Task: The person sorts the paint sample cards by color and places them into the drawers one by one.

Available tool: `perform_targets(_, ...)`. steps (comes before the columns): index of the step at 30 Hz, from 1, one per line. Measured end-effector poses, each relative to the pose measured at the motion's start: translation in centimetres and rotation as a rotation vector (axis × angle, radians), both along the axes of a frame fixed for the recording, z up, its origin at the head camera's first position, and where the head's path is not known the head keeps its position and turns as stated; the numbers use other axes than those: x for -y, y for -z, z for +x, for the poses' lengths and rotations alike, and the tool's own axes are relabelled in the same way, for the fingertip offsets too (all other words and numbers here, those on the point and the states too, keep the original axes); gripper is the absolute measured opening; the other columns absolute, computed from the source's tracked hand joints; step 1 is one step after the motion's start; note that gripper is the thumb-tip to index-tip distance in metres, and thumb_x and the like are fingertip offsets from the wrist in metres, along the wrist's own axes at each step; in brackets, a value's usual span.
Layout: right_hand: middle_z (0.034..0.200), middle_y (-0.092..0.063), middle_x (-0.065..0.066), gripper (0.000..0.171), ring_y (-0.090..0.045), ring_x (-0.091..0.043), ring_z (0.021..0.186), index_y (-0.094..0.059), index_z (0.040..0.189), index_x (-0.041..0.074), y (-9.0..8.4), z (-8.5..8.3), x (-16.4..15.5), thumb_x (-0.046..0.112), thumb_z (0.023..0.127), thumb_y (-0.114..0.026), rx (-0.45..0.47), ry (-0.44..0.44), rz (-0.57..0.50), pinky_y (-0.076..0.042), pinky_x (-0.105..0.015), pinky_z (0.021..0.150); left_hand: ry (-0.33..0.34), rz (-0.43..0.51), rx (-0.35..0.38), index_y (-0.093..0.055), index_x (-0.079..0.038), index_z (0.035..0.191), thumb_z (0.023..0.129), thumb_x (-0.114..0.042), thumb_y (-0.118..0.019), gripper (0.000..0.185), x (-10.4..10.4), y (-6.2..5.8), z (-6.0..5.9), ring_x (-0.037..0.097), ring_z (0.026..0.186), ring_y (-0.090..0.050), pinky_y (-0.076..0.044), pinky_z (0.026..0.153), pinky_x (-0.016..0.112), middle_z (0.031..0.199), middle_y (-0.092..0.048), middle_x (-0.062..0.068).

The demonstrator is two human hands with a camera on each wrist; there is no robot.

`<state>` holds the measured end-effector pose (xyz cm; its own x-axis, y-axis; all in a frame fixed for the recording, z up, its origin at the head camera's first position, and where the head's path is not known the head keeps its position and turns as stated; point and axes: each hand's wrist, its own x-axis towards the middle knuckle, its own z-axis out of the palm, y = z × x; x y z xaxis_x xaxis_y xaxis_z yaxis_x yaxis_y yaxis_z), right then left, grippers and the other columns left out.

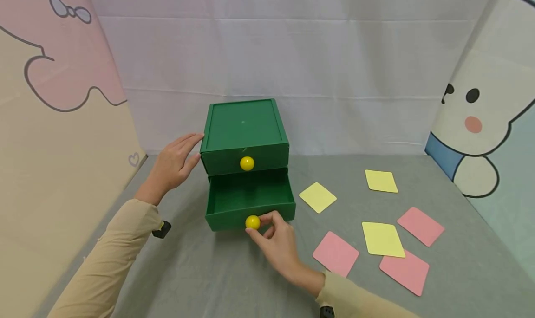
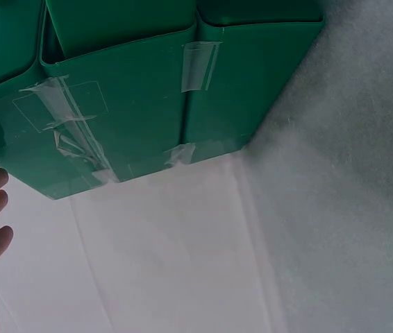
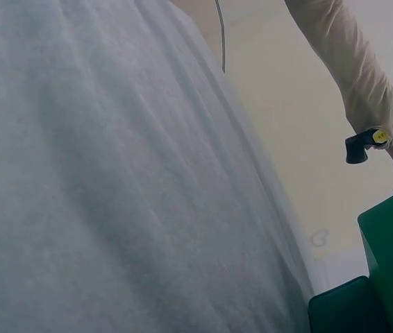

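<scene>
Two drawers make up the green box (image 1: 244, 139) at the middle of the frame; the lower drawer (image 1: 249, 199) stands pulled out. The right hand (image 1: 276, 243) pinches its yellow knob (image 1: 252, 222). The left hand (image 1: 173, 165), fingers straight, rests against the box's left side. Six coloured cards (image 1: 382, 239) lie at lower right.

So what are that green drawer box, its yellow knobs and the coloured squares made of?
The green drawer box looks like thin plastic or coated card sheet: smooth, slightly glossy, with folded edges held by clear tape in the left wrist view. The yellow knobs look like hard, glossy plastic, each with a bright highlight. The pink and yellow squares lie flat and matte, probably paper or foam sheet.
</scene>
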<state>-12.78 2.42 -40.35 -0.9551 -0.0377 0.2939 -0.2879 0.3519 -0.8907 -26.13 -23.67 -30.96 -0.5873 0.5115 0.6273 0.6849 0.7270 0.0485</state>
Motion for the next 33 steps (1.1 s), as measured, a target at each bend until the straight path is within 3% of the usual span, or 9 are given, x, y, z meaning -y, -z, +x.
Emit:
perform_targets(7,0.075,-0.061,-0.001,0.032,-0.046,-0.003,0.046,-0.058,0.092,0.009,0.0,0.5,-0.1,0.032,0.076,-0.073,0.029,-0.001,0.0,-0.04,-0.019,0.041,-0.005,-0.007,0.003,-0.047,0.002,0.13,0.097,-0.035,-0.037,0.05,0.1,-0.1,0.0,0.035,0.118,-0.045,-0.036,0.097,0.05,0.125,-0.052,0.021)
perform_targets(22,0.083,-0.066,0.0,0.029,-0.041,-0.003,0.042,-0.061,0.091,0.011,0.3,0.7,-0.5,0.031,0.074,-0.074,-0.008,-0.01,-0.029,-0.038,-0.018,0.038,-0.008,-0.001,0.013,-0.046,0.001,0.131,0.097,-0.035,-0.038,0.05,0.1,0.0,0.1,0.035,0.118,-0.045,-0.036,0.097,0.051,0.125,-0.052,0.021)
perform_targets(29,0.08,-0.067,-0.001,0.027,-0.042,-0.003,0.041,-0.063,0.092,0.01,-0.7,0.7,-2.3,0.023,0.072,-0.077,-0.032,-0.071,-0.064,-0.037,-0.019,0.037,-0.002,0.001,0.008,-0.047,0.002,0.13,0.097,-0.034,-0.038,0.05,0.1,0.0,0.2,0.035,0.119,-0.044,-0.035,0.097,0.05,0.125,-0.052,0.022)
perform_targets(33,0.08,-0.065,0.003,0.027,-0.044,-0.004,0.045,-0.063,0.093,0.01,-1.7,0.7,-4.6,0.023,0.074,-0.076,-0.021,-0.107,-0.017,-0.039,-0.02,0.041,-0.006,0.003,0.011,-0.047,0.002,0.13,0.097,-0.034,-0.038,0.05,0.0,0.0,0.2,0.035,0.119,-0.044,-0.035,0.097,0.05,0.125,-0.052,0.022)
